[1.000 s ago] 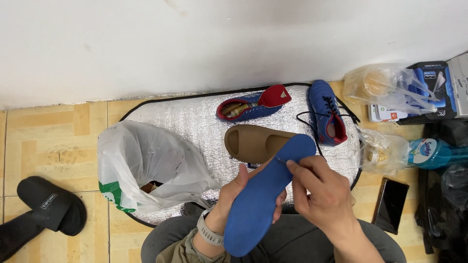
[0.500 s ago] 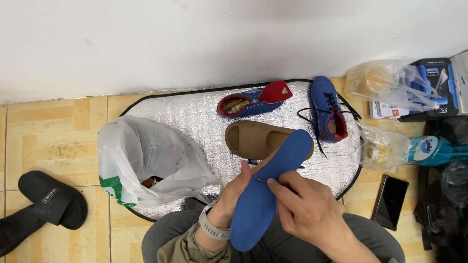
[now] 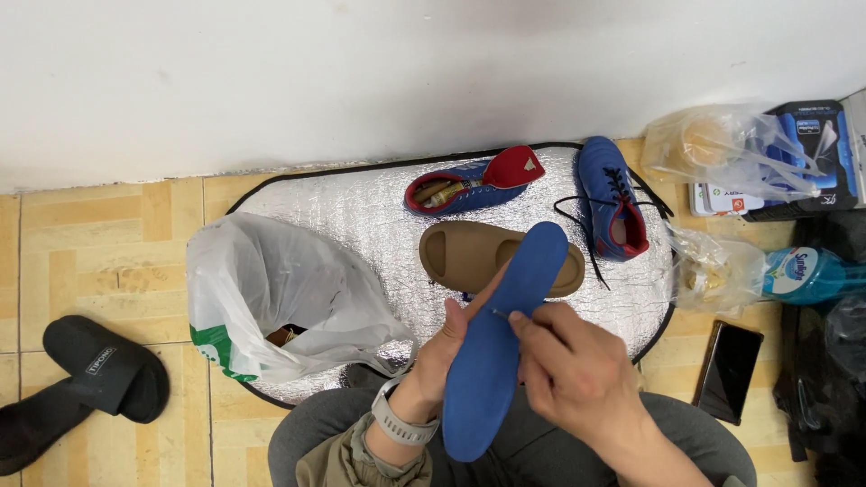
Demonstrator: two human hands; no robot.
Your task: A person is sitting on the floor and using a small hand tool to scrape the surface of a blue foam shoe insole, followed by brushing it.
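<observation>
Fingers of the left hand (image 3: 448,347) are curling around the left edge of a blue insole (image 3: 502,335), gripping it from behind so that it is standing tilted above the person's lap. The right hand (image 3: 570,365) is lying against the insole's right edge, with thumb and forefinger pinching closed on its face near the middle; whether anything small is sitting between them I cannot tell. A grey watch (image 3: 398,422) is circling the left wrist.

Just beyond the hands a tan slide sandal (image 3: 460,254) is lying on a silver quilted mat (image 3: 361,212), its far end hidden behind the insole's tip. Farther out, a blue shoe with a red tongue (image 3: 469,187) is lying on its side, and another blue shoe (image 3: 612,197) is resting to the right with its black lace trailing.

Left of the hands a white plastic bag (image 3: 271,302) is gaping open; something brown is showing inside, too hidden to identify. Far left, a black slide (image 3: 106,368) is sitting on the tiled floor (image 3: 99,243). To the right, a dark phone (image 3: 729,371) is lying flat, with clear plastic bags (image 3: 722,149) of goods beyond it.
</observation>
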